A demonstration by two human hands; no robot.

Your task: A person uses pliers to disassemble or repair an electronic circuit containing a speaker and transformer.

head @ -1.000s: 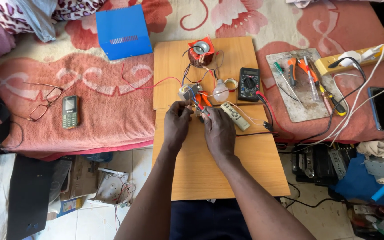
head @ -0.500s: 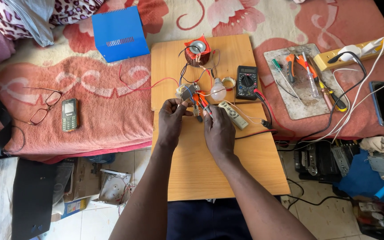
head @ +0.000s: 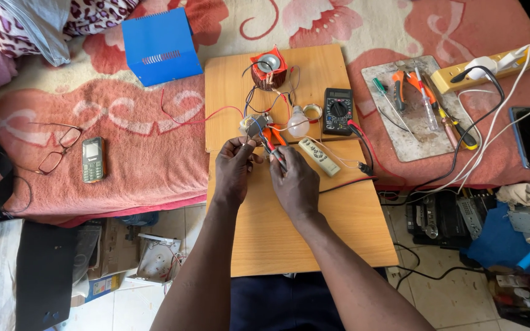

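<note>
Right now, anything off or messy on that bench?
Nothing spilled or visibly broken. The oddities: the wooden board overhangs the bed edge, and wires run loose across it. Red wire trails onto the bedspread. Both hands, left hand and right hand, work at the small wired part beside the light bulb.

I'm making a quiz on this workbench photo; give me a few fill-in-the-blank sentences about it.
1. The multimeter lies to the right of the light ____.
2. The glasses rest on the blanket beside a small mobile ____.
3. The box on the blanket is coloured ____.
4. Both hands, left hand and right hand, work over a wooden ____.

Missing words: bulb; phone; blue; board
</note>
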